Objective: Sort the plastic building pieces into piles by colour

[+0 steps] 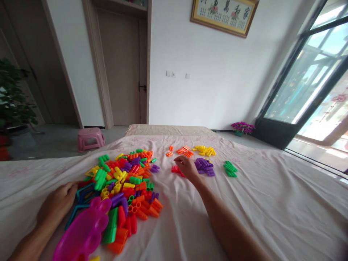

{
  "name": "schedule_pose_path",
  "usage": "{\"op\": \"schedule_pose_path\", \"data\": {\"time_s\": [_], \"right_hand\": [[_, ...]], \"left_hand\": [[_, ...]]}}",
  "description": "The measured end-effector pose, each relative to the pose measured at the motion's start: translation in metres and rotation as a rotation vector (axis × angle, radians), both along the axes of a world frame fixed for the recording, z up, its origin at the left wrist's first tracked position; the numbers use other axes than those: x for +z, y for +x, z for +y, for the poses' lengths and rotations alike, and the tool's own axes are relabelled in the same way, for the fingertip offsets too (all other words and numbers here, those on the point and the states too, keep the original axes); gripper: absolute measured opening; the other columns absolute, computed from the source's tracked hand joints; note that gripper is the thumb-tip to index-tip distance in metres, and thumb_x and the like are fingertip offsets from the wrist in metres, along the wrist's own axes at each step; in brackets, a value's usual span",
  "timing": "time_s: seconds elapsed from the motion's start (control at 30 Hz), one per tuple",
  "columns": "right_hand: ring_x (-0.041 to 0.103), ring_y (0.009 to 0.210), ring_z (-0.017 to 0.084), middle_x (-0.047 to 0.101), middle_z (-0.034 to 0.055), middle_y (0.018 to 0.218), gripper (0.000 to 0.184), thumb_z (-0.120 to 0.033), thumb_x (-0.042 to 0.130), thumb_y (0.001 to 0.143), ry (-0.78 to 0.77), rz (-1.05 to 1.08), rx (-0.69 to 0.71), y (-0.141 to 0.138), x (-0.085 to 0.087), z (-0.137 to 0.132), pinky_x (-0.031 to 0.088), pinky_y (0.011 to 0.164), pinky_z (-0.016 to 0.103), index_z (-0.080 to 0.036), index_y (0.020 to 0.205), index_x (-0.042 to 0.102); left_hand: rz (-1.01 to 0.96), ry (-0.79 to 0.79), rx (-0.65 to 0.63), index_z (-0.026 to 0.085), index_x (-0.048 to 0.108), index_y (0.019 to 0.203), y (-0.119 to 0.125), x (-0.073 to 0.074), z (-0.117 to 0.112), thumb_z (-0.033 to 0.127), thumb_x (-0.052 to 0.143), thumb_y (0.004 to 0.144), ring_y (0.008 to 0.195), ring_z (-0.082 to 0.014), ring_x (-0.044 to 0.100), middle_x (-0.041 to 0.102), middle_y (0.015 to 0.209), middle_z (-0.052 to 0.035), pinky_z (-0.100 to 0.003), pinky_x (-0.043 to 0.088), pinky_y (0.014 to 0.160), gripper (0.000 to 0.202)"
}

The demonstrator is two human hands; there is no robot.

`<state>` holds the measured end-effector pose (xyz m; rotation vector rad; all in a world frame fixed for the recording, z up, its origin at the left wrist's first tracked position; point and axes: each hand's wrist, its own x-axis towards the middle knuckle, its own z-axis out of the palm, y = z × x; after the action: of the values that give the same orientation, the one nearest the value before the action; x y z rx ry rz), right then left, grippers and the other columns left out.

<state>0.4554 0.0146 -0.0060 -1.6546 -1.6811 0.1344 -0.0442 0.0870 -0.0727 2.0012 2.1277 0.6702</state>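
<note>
A big mixed heap of coloured plastic tube pieces point(127, 181) lies on the pale cloth point(244, 203). Beyond it lie small sorted groups: orange point(184, 150), yellow point(204, 150), purple point(204, 166), green point(230, 169) and red point(176, 169). My right hand point(187, 166) reaches out over the red group, fingers curled together above the pieces; what it holds, if anything, is hidden. My left hand point(58, 204) rests at the heap's near left edge, fingers bent against blue pieces point(84, 194). A magenta plastic tray point(81, 232) lies by my left wrist.
A pink stool point(90, 138) stands on the floor behind the cloth at left. A potted plant point(12, 98) is at the far left, a flower pot point(241, 128) by the glass door point(307, 90) at right. A wooden door point(121, 69) is straight ahead.
</note>
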Motion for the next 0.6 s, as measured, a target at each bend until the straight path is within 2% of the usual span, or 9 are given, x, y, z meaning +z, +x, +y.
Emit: {"op": "schedule_pose_path", "data": {"time_s": [0.1,0.2,0.3,0.43,0.5,0.6], "right_hand": [[0.065,0.081,0.015,0.073,0.0039,0.093,0.021,-0.019,0.058,0.083,-0.060,-0.001,0.232,-0.032,-0.001,-0.008,0.047,0.074,0.024,-0.020,0.096,0.074],[0.065,0.077,0.014,0.072,0.0037,0.095,0.023,-0.028,0.062,0.085,-0.184,0.030,0.449,-0.058,-0.006,-0.016,0.048,0.068,0.021,-0.021,0.103,0.073],[0.066,0.084,0.015,0.070,0.0046,0.107,0.034,-0.030,0.066,0.083,-0.228,0.004,0.584,-0.075,-0.012,-0.022,0.050,0.073,0.022,-0.022,0.116,0.068],[0.062,0.108,0.021,0.067,0.0072,0.119,0.038,-0.025,0.067,0.083,-0.184,-0.142,0.674,-0.084,-0.015,-0.025,0.045,0.095,0.029,-0.022,0.121,0.066],[0.061,0.109,0.021,0.068,0.0070,0.119,0.034,-0.028,0.065,0.086,-0.190,-0.162,0.668,-0.085,-0.014,-0.025,0.044,0.097,0.030,-0.023,0.120,0.067],[0.063,0.103,0.019,0.069,0.0059,0.114,0.029,-0.028,0.057,0.091,-0.191,-0.102,0.645,-0.083,-0.013,-0.025,0.046,0.091,0.028,-0.023,0.117,0.067]], "left_hand": [[-0.048,-0.049,0.008,0.019,0.069,0.112,0.001,0.002,-0.002,0.042,0.033,0.091,0.086,-0.0237,0.067,0.074,0.103,-0.0118,-0.028,0.046,0.071,0.048],[-0.054,-0.053,0.013,0.019,0.069,0.112,0.003,0.005,-0.005,0.043,0.032,0.091,0.084,-0.0235,0.066,0.074,0.102,-0.0114,-0.028,0.045,0.071,0.049],[-0.054,-0.063,0.017,0.018,0.069,0.111,0.004,0.007,-0.006,0.043,0.032,0.091,0.087,-0.0242,0.066,0.074,0.106,-0.0121,-0.029,0.045,0.073,0.049],[-0.064,-0.110,0.037,0.017,0.068,0.114,0.004,0.007,-0.004,0.044,0.031,0.091,0.091,-0.0258,0.066,0.072,0.111,-0.0132,-0.029,0.045,0.073,0.051],[-0.069,-0.103,0.033,0.017,0.067,0.116,0.004,0.006,-0.004,0.045,0.030,0.091,0.093,-0.0268,0.066,0.072,0.112,-0.0140,-0.030,0.045,0.074,0.052],[-0.070,-0.076,0.006,0.018,0.067,0.115,0.002,0.003,-0.003,0.044,0.030,0.092,0.094,-0.0268,0.066,0.072,0.111,-0.0139,-0.030,0.045,0.075,0.051]]}}
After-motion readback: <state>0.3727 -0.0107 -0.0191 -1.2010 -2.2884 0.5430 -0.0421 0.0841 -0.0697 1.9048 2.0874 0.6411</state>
